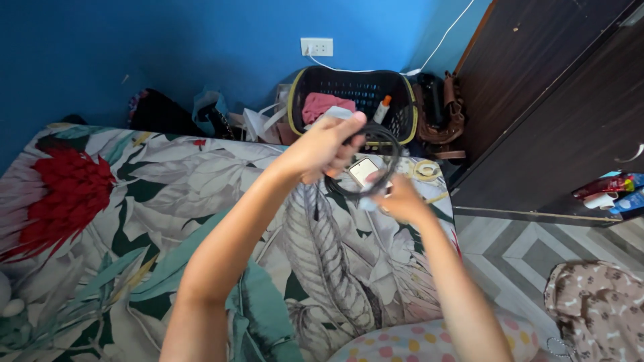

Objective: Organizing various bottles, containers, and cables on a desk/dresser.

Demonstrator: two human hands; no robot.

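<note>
Polka-dot cushion sits bottom center. Above it, over the floral bed mid-frame, left hand and right hand both have fingers clenched around a coiled black cable; phone right behind.

A floral bedsheet covers the bed. Beyond it, a black laundry basket (a pink cloth inside) stands against the blue wall, beside a brown bag and dark wardrobe.
</note>
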